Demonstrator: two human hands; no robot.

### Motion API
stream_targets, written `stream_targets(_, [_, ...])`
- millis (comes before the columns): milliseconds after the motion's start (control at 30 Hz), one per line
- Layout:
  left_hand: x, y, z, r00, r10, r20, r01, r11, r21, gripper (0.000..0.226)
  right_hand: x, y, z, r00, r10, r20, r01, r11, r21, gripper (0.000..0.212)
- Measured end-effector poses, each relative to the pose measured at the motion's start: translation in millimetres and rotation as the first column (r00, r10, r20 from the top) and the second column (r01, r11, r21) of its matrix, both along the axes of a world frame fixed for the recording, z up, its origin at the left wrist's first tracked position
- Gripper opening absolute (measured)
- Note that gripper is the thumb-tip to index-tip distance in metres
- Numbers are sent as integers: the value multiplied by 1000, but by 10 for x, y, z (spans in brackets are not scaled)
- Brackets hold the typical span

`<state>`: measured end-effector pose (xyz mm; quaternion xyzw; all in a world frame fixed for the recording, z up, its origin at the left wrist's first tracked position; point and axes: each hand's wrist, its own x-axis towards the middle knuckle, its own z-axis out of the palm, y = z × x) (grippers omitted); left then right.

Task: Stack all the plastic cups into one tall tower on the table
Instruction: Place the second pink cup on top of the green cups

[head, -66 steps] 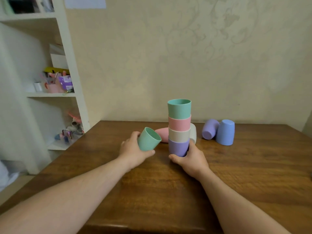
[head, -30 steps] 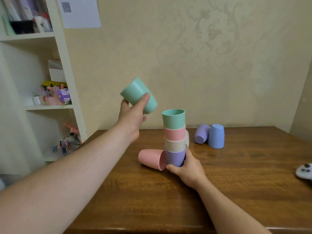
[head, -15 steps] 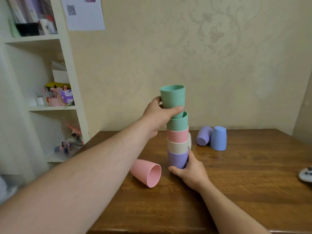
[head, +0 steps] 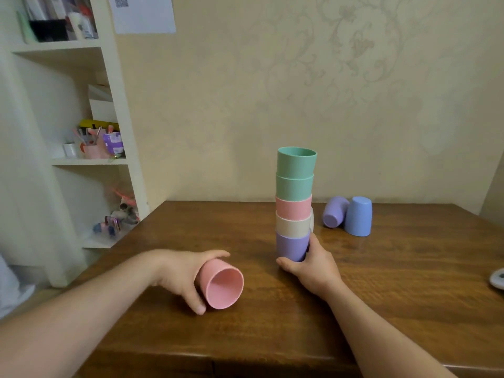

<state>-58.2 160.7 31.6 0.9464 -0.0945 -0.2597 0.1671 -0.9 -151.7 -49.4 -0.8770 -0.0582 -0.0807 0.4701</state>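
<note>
I am curling my left hand (head: 180, 276) around the pink cup (head: 222, 285) lying on its side on the table (head: 395, 282), fingers wrapping its wall, mouth facing me. My right hand (head: 311, 264) is steadying the tower (head: 295, 203) of five nested cups, fingers closing on the purple bottom cup (head: 290, 246). Next, I judge, the pink one needs lifting, turning upright and lowering into the top green cup (head: 296, 160). A lilac cup (head: 335, 212) and blue cup (head: 357, 220) are waiting behind. A paper on the wall (head: 144, 13) is carrying a printed code, unreadable to me.
</note>
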Motion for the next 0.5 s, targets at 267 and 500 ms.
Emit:
stream_targets(267, [132, -184, -370, 911, 149, 385, -124, 988, -89, 87, -16, 29, 11, 1000, -7, 3, 7, 1000, 0, 94])
stream_targets(500, [260, -342, -484, 801, 157, 578, -201, 980, 12, 98, -33, 1, -12, 1000, -7, 19, 7, 1000, 17, 88])
